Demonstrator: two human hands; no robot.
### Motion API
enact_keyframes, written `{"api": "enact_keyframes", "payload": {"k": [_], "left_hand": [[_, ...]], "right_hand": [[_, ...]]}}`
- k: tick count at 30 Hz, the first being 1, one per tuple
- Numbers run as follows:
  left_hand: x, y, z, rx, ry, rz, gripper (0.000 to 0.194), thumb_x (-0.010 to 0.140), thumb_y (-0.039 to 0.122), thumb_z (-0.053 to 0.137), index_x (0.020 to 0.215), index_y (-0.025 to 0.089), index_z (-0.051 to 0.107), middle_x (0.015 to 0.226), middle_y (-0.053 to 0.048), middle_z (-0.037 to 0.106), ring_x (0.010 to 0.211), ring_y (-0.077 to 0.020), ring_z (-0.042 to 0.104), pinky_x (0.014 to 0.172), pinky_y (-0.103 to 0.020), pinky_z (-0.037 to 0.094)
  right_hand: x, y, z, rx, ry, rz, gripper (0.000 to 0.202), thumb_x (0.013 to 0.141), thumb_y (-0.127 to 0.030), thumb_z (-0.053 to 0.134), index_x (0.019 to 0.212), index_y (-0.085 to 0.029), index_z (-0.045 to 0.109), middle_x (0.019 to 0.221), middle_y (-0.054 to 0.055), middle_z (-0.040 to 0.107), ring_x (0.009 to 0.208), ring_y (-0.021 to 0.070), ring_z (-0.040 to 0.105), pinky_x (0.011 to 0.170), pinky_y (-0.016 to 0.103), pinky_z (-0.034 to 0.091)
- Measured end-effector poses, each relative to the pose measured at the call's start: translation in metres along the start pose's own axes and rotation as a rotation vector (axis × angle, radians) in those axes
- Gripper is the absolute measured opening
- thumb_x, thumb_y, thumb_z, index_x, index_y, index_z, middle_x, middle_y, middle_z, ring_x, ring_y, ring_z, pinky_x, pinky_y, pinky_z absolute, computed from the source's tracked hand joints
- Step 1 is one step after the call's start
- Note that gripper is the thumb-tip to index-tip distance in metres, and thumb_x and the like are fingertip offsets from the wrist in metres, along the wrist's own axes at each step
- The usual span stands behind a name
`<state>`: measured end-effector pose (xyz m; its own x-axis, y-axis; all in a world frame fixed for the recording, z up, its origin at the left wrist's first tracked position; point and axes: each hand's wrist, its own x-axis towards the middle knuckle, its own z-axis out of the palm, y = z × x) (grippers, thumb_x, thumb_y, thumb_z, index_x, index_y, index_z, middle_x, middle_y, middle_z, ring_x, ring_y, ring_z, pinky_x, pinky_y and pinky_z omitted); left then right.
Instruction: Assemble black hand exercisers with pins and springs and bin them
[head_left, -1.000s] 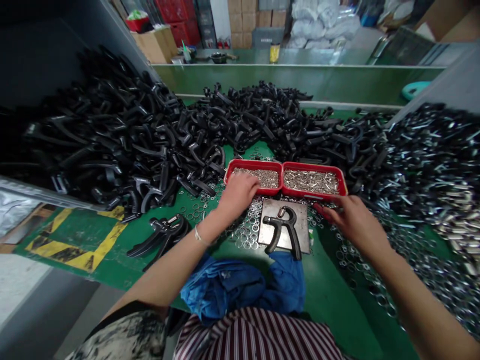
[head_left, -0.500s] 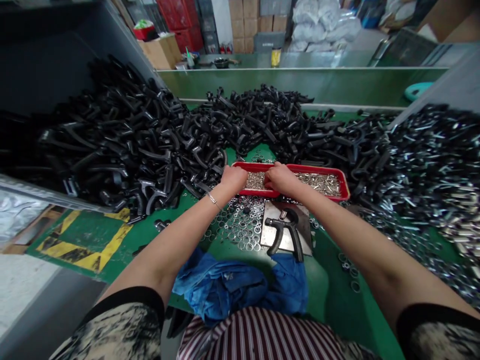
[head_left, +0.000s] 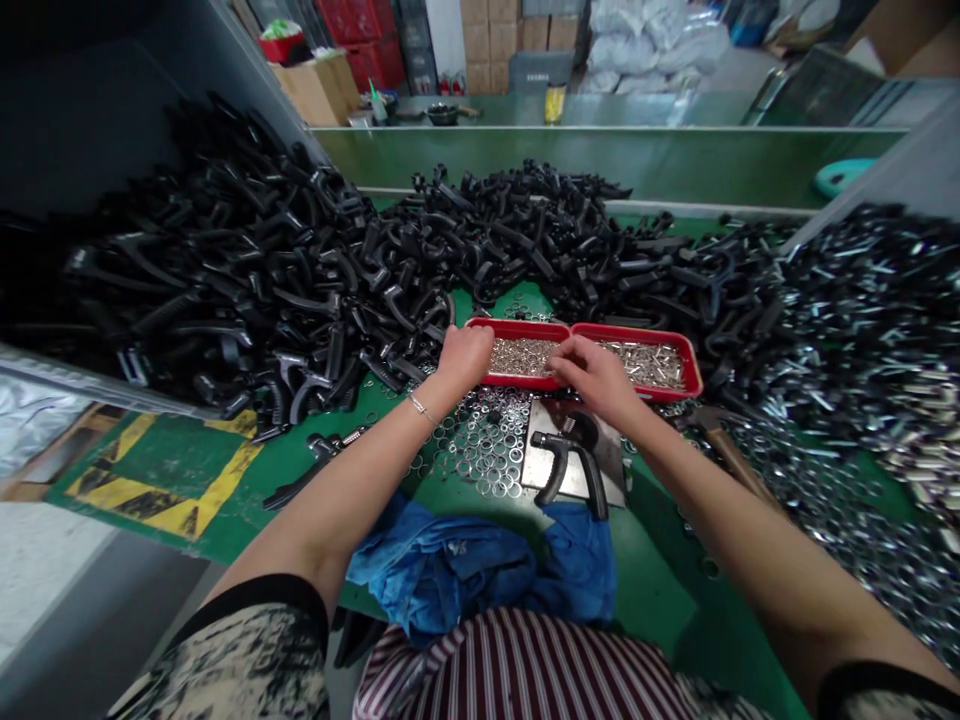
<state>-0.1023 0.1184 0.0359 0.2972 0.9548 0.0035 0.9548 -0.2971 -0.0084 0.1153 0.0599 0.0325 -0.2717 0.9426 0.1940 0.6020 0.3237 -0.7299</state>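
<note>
My left hand (head_left: 465,357) is closed over the left end of a red tray (head_left: 525,383) filled with tiny metal pieces; its fingertips are hidden. Over the right part of that tray, my right hand (head_left: 600,380) has thumb and fingers pinched together, and anything between them is too small to make out. A second red tray (head_left: 686,385), holding small metal pins (head_left: 649,365), adjoins it on the right. Below my right hand, a black hand grip exerciser (head_left: 559,465) lies partly on a metal plate (head_left: 536,470). Loose metal rings (head_left: 491,450) are scattered in front of the left tray.
Black handle parts (head_left: 300,270) are heaped behind and left of the trays. Metal parts (head_left: 847,320) pile up at right, near a wooden-handled hammer (head_left: 739,460). A blue cloth (head_left: 450,565) lies at the front edge. Another black grip (head_left: 319,465) rests beside my left forearm.
My right hand has moved right and lifted from the small metal pieces in the left tray. My left hand stays at the tray's end. The hammer has come into view beside my right forearm.
</note>
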Motion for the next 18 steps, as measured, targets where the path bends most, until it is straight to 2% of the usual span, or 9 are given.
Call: {"api": "enact_keyframes", "payload": {"k": [2, 4, 7, 10, 13, 15, 18], "left_hand": [[-0.001, -0.002, 0.001, -0.016, 0.003, 0.018, 0.028, 0.092, 0.01, 0.042, 0.105, 0.009, 0.066, 0.107, -0.019, 0.07, 0.105, -0.0288, 0.063, 0.092, -0.042, 0.039], [-0.001, -0.004, 0.002, -0.038, 0.029, 0.059, 0.026, 0.09, 0.01, 0.043, 0.102, 0.011, 0.066, 0.108, -0.018, 0.07, 0.107, -0.0292, 0.062, 0.093, -0.043, 0.04], [-0.003, -0.007, 0.003, -0.101, 0.088, 0.094, 0.021, 0.086, 0.007, 0.047, 0.095, 0.012, 0.065, 0.107, -0.017, 0.068, 0.109, -0.0293, 0.06, 0.091, -0.041, 0.043], [-0.008, -0.007, 0.003, -0.246, 0.156, 0.046, 0.017, 0.084, 0.005, 0.048, 0.089, 0.013, 0.062, 0.099, -0.014, 0.067, 0.1, -0.0245, 0.061, 0.088, -0.036, 0.046], [-0.021, -0.003, 0.0, -0.484, 0.269, -0.001, 0.009, 0.085, 0.009, 0.053, 0.086, 0.016, 0.059, 0.091, -0.008, 0.066, 0.086, -0.0176, 0.061, 0.082, -0.032, 0.048], [-0.035, 0.003, -0.003, -0.685, 0.32, -0.027, 0.001, 0.087, 0.016, 0.057, 0.087, 0.017, 0.058, 0.086, -0.004, 0.067, 0.077, -0.0138, 0.061, 0.076, -0.029, 0.049], [-0.06, 0.017, -0.003, -1.001, 0.289, -0.036, 0.008, 0.088, 0.026, 0.061, 0.09, 0.018, 0.061, 0.081, 0.0, 0.068, 0.068, -0.0112, 0.064, 0.069, -0.026, 0.05]], "right_hand": [[-0.04, 0.002, -0.008, 0.387, 0.09, 0.173, 0.016, 0.092, -0.036, 0.057, 0.093, -0.02, 0.057, 0.075, 0.0, 0.062, 0.066, 0.0143, 0.059, 0.065, 0.029, 0.049], [-0.079, 0.007, -0.016, 0.699, 0.17, 0.346, 0.021, 0.085, -0.039, 0.067, 0.09, -0.022, 0.057, 0.079, -0.001, 0.063, 0.065, 0.0127, 0.059, 0.062, 0.028, 0.052], [-0.123, 0.017, -0.026, 0.935, 0.296, 0.565, 0.024, 0.08, -0.039, 0.075, 0.089, -0.023, 0.059, 0.087, 0.0, 0.064, 0.068, 0.0107, 0.06, 0.063, 0.026, 0.055], [-0.146, 0.022, -0.031, 0.943, 0.44, 0.617, 0.023, 0.079, -0.038, 0.075, 0.088, -0.024, 0.06, 0.089, -0.001, 0.064, 0.07, 0.0104, 0.059, 0.062, 0.024, 0.055], [-0.151, 0.022, -0.029, 0.866, 0.514, 0.587, 0.024, 0.077, -0.038, 0.077, 0.086, -0.023, 0.061, 0.089, -0.001, 0.062, 0.069, 0.011, 0.058, 0.06, 0.024, 0.054], [-0.149, 0.02, -0.024, 0.827, 0.458, 0.583, 0.026, 0.077, -0.04, 0.077, 0.086, -0.022, 0.061, 0.084, -0.001, 0.06, 0.067, 0.0119, 0.058, 0.059, 0.026, 0.054], [-0.143, 0.017, -0.013, 0.631, 0.251, 0.525, 0.023, 0.083, -0.042, 0.07, 0.087, -0.021, 0.061, 0.076, 0.0, 0.06, 0.061, 0.0144, 0.059, 0.059, 0.03, 0.052]]}}
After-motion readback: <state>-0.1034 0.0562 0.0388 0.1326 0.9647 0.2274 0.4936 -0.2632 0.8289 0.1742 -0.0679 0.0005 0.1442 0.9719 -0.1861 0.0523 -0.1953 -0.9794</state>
